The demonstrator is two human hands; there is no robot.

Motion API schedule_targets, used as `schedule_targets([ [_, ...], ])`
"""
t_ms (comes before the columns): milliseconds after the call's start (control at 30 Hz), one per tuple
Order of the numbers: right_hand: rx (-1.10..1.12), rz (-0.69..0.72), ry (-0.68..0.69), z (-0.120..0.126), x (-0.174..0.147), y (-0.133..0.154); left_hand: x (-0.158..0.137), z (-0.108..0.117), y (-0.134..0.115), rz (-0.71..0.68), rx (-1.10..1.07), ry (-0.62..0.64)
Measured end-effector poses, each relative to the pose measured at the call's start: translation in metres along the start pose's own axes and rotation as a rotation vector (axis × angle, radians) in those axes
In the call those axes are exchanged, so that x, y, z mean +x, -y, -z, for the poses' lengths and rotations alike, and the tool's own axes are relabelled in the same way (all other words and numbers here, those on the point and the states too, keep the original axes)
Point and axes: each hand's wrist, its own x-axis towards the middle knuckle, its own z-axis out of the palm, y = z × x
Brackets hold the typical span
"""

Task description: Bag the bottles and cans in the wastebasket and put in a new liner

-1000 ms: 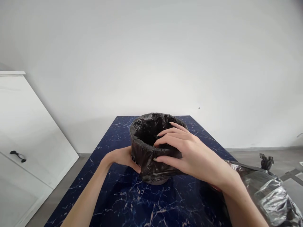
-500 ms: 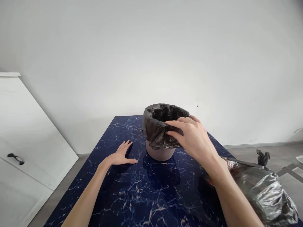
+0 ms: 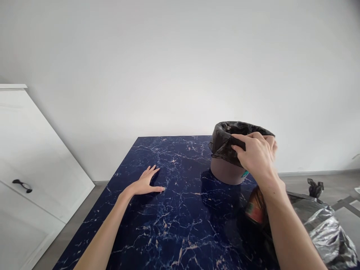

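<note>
A small brownish-grey bin (image 3: 226,171) stands at the far right of the blue marble-patterned table (image 3: 180,210). Its rim is covered by a black bin bag (image 3: 222,144) folded down over the outside. My right hand (image 3: 255,152) grips the lined rim at its near right side, thumb outside and fingers over the edge; some fingertips are hidden. On the left of the table my left hand (image 3: 146,183) rests with fingers spread, holding nothing and apart from the bin.
A filled black plastic bag (image 3: 329,228) lies at the right edge, partly behind my right forearm. Beside that forearm, something orange-red (image 3: 255,206) shows. A white cabinet (image 3: 36,157) stands at left, and a pale wall (image 3: 174,67) rises behind the table.
The lined bin has moved to the right across the table, with my right hand gripping its rim. My left hand has stayed nearly in place.
</note>
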Motion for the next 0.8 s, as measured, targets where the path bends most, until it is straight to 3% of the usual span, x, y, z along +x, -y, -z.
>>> schedule_targets([
  [167,-0.033,-0.126,-0.008,-0.005,0.003,-0.024,0.0,-0.001,-0.001,0.005,-0.017,-0.001],
  [267,-0.037,-0.153,0.009,-0.005,0.005,-0.022,0.0,-0.001,-0.004,0.008,-0.029,-0.003],
  [400,0.043,-0.052,-0.012,0.003,0.006,0.008,-0.001,-0.001,-0.005,0.002,-0.098,-0.037],
  [533,0.267,0.092,-0.02,0.003,0.0,0.051,0.0,-0.01,-0.009,-0.024,-0.283,-0.141],
  [700,0.535,0.225,0.215,-0.04,-0.029,0.091,0.009,-0.04,-0.039,-0.154,-0.707,-0.302],
  [800,0.661,0.247,0.357,-0.079,-0.062,0.108,0.014,-0.065,-0.066,-0.233,-0.975,-0.27],
])
